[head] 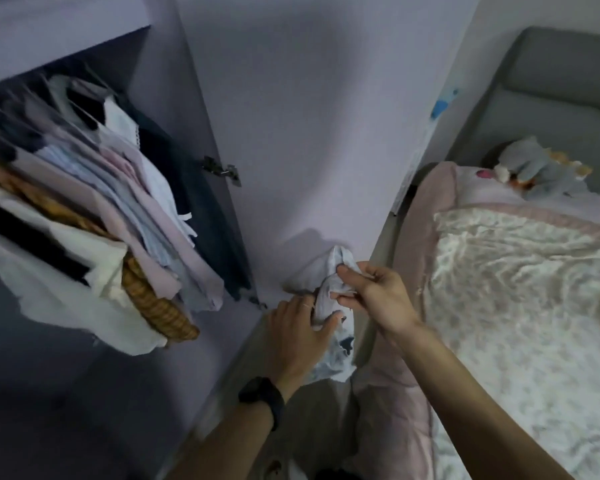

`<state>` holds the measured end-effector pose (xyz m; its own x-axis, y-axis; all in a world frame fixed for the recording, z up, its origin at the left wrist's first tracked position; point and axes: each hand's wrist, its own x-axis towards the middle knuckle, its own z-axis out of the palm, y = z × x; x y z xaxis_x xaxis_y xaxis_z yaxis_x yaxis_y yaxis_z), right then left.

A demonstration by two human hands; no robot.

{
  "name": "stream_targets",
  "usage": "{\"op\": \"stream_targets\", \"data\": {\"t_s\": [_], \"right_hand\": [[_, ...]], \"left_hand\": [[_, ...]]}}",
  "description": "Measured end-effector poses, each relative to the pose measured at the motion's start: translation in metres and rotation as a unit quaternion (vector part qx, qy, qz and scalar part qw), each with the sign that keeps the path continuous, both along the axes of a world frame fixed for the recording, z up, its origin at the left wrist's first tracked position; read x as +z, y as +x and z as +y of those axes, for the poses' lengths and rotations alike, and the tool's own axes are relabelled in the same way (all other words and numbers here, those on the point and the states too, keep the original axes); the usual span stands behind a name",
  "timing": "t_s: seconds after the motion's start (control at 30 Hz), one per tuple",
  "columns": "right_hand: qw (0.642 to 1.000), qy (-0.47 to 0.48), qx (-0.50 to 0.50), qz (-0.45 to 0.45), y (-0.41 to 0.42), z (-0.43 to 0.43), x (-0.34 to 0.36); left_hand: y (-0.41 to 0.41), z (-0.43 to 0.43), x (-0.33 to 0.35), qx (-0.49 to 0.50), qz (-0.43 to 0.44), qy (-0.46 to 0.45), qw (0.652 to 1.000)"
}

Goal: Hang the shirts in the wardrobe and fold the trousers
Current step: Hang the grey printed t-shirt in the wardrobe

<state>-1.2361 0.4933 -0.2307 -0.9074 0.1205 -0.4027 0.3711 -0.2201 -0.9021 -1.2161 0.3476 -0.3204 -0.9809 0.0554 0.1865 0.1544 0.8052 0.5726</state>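
Lilac panels of a wardrobe (84, 39) fill the left and middle of the view, and its open door (309, 133) stands edge-on toward the bed, a metal hinge (220, 169) showing on its inner side. Inside, a row of hanging clothes (118, 209) in white, pink, pale blue, navy and a tan check is packed close together. In front of the door's lower part, between wardrobe and bed, both hands hold a pale garment (326, 271), bunched up, with dark blotches of print on the part that hangs below. The left hand (300, 329), with a black wristband (261, 393), has its fingers curled into the cloth from below. The right hand (373, 289) pinches an upper fold between thumb and fingertips. To the right lies a bed with a floral quilt (516, 289), and a plush toy (537, 171) rests against the grey headboard (561, 81).
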Motion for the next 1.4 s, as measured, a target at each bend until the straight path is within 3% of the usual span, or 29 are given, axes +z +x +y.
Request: {"op": "stream_targets", "data": {"t_s": [0.2, 0.4, 0.53, 0.7, 0.97, 1.03, 1.13, 1.23, 1.3, 1.4], "right_hand": [[1.0, 0.006, 0.001, 0.016, -0.027, -0.05, 0.004], [0.998, 0.008, 0.029, 0.048, -0.078, -0.085, 0.003], [0.989, 0.094, 0.085, 0.078, -0.116, -0.105, -0.007], [0.964, 0.196, 0.15, 0.097, -0.158, -0.121, -0.029], [0.832, 0.43, 0.307, 0.169, -0.175, -0.146, -0.044], [0.805, 0.426, 0.337, 0.238, -0.167, -0.157, -0.043], [0.768, 0.343, 0.417, 0.346, -0.145, -0.186, -0.031], [0.724, 0.302, 0.476, 0.398, -0.123, -0.222, -0.021], [0.698, 0.325, 0.493, 0.405, -0.116, -0.242, -0.02], [0.611, 0.396, 0.527, 0.437, -0.116, -0.261, -0.02]], "left_hand": [[-0.014, -0.082, -0.004, 0.048, 0.041, -0.035, 0.997], [-0.029, -0.174, 0.027, 0.161, -0.026, -0.087, 0.983], [-0.039, -0.233, 0.064, 0.186, -0.134, -0.091, 0.969], [-0.039, -0.271, 0.111, 0.236, -0.167, -0.045, 0.956], [-0.035, -0.254, 0.158, 0.284, -0.113, 0.044, 0.951], [-0.032, -0.247, 0.168, 0.28, -0.102, 0.031, 0.954], [-0.029, -0.236, 0.184, 0.274, -0.086, -0.001, 0.958], [-0.018, -0.232, 0.197, 0.281, -0.066, -0.039, 0.957], [-0.003, -0.238, 0.203, 0.299, -0.072, -0.062, 0.949], [0.027, -0.252, 0.21, 0.332, -0.103, -0.095, 0.933]]}}
